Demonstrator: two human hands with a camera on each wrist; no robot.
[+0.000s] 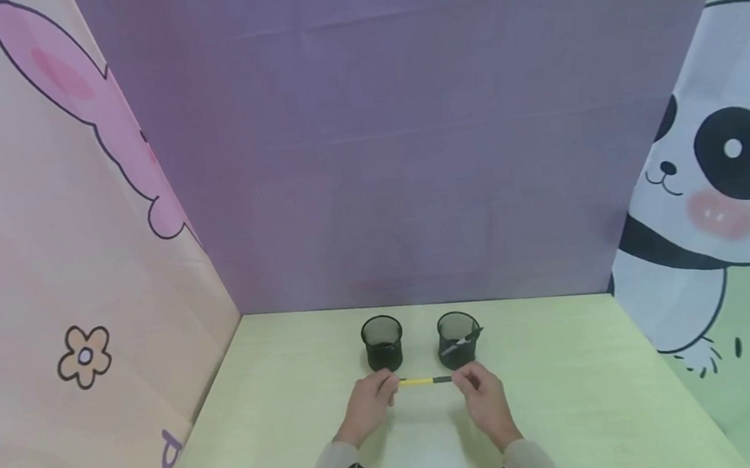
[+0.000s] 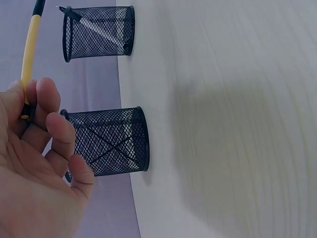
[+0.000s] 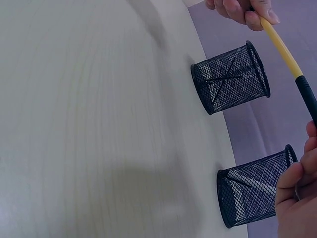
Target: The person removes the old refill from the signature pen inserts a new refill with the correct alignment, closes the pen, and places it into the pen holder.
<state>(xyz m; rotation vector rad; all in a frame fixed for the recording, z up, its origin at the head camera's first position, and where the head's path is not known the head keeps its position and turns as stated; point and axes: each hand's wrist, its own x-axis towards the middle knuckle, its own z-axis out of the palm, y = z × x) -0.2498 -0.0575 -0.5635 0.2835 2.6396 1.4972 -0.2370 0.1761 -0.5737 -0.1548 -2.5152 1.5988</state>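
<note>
A yellow pen with a black grip is held level between both hands, in front of two black mesh cups. The left hand pinches its yellow end between thumb and fingers; the left wrist view shows that hand and the pen closely. At the black end, the right hand pinches the pen; in the right wrist view this hand is partly cut off by the frame edge. The left cup stands behind the left hand, the right cup behind the right.
A pen with a pale barrel leans inside the right cup. Both cups stand on the pale table near its back edge, before a purple backdrop. Printed cloths with a rabbit and a panda hang at the sides.
</note>
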